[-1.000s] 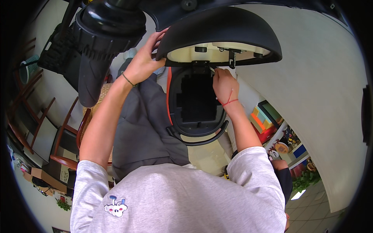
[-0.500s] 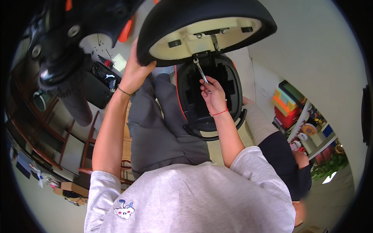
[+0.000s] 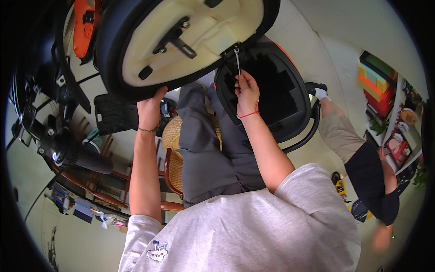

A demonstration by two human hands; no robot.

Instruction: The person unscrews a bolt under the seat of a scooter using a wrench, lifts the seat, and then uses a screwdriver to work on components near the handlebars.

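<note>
A scooter seat [image 3: 206, 34] is tilted up, with its cream underside and black padded rim facing me. My left hand [image 3: 152, 111] grips the seat's lower left edge, fingers hidden behind the rim. A combination wrench [image 3: 238, 62] is pinched in my right hand [image 3: 248, 94], its open jaw up at the seat hinge [image 3: 230, 51]; whether it sits on a nut I cannot tell. Below the hinge lies the open black storage compartment [image 3: 304, 108], its inside dark. A metal latch bar [image 3: 183, 47] juts from the seat's underside.
A curved black grab rail [image 3: 312, 131] rounds the compartment's rear. Handlebar grip [image 3: 88, 159] and a black tool case [image 3: 111, 119] are at left, near a wicker chair [image 3: 171, 136]. Another person [image 3: 369, 174] stands at right by a shelf with boxes [image 3: 378, 88]. An orange panel [image 3: 83, 31] lies far left.
The view has turned and come closer, so more of the seat's underside shows. The wrench now points more upright, its jaw still at the hinge. Both hands keep their holds.
</note>
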